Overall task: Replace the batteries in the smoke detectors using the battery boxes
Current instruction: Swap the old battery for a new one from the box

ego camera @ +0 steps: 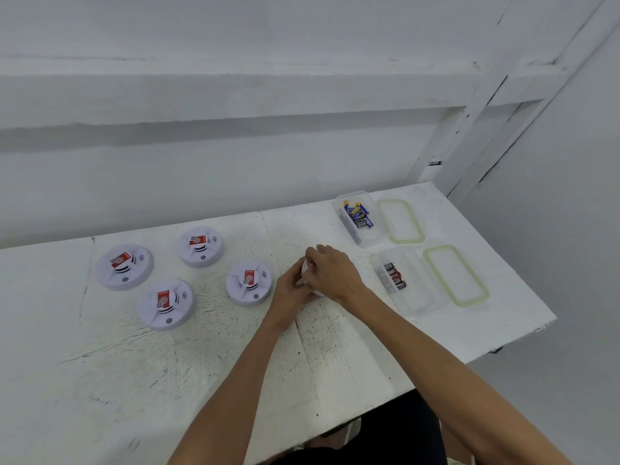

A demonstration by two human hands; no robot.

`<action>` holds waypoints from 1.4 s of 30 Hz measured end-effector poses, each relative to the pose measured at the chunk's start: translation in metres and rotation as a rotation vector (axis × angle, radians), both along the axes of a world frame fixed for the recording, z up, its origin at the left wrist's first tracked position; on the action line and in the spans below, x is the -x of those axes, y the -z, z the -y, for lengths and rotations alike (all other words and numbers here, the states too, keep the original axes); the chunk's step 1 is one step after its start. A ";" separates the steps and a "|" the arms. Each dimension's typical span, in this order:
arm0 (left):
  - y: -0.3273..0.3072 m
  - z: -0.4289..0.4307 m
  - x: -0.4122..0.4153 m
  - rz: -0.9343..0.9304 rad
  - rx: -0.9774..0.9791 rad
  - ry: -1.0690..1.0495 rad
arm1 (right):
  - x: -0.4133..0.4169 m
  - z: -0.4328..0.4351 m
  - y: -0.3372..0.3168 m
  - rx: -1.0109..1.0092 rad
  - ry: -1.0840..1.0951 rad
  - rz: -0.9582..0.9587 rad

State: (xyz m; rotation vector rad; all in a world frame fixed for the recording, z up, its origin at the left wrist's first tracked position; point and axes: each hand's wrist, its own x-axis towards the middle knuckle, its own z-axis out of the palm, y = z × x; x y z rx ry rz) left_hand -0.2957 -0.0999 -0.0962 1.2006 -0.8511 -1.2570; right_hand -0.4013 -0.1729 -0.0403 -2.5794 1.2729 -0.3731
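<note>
I see my left grip [291, 287] and right grip [330, 276] both curled round one round white plastic smoke detector [317, 293], wedged between them, mostly hidden.

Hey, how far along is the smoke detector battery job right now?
Done: the far battery box and near battery box stand open, lids beside them. In hand: left hand and right hand grip one detector, mostly hidden. Left: four detectors lie on the table; whether any has new batteries cannot be told.
</note>
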 end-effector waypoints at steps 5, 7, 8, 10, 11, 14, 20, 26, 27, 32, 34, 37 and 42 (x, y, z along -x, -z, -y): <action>-0.004 -0.002 0.001 -0.082 -0.012 -0.012 | 0.027 0.015 -0.003 -0.036 -0.260 -0.018; -0.005 -0.002 0.001 -0.074 -0.018 -0.017 | 0.035 0.021 -0.010 -0.049 -0.333 -0.039; -0.004 -0.002 0.001 -0.076 -0.021 -0.018 | 0.038 0.022 -0.012 -0.033 -0.332 -0.023; -0.002 -0.001 0.001 -0.098 -0.024 -0.011 | 0.043 0.020 -0.016 -0.023 -0.200 0.092; -0.002 -0.001 0.001 -0.107 -0.030 -0.014 | 0.045 0.018 -0.020 -0.037 -0.084 0.185; -0.001 0.000 0.001 -0.126 -0.046 -0.010 | 0.065 0.016 -0.026 -0.046 0.210 0.357; 0.002 0.002 0.002 -0.106 -0.043 0.035 | 0.135 0.033 -0.030 -0.180 0.684 0.307; 0.003 0.002 0.002 -0.111 -0.045 0.029 | 0.164 0.041 -0.011 -0.461 0.788 -0.045; 0.004 0.002 0.002 -0.110 -0.047 0.023 | 0.165 0.041 -0.006 -0.458 0.792 -0.078; 0.006 0.002 0.001 -0.114 -0.056 0.019 | 0.158 0.035 -0.001 -0.417 0.841 -0.116; 0.008 0.003 0.001 -0.115 -0.058 0.021 | 0.158 0.033 -0.003 -0.425 0.850 -0.131; 0.009 0.003 0.001 -0.110 -0.062 0.021 | 0.159 0.038 -0.002 -0.446 0.825 -0.193; 0.007 0.002 0.002 -0.131 -0.054 0.018 | 0.151 0.051 -0.019 -0.322 0.777 -0.109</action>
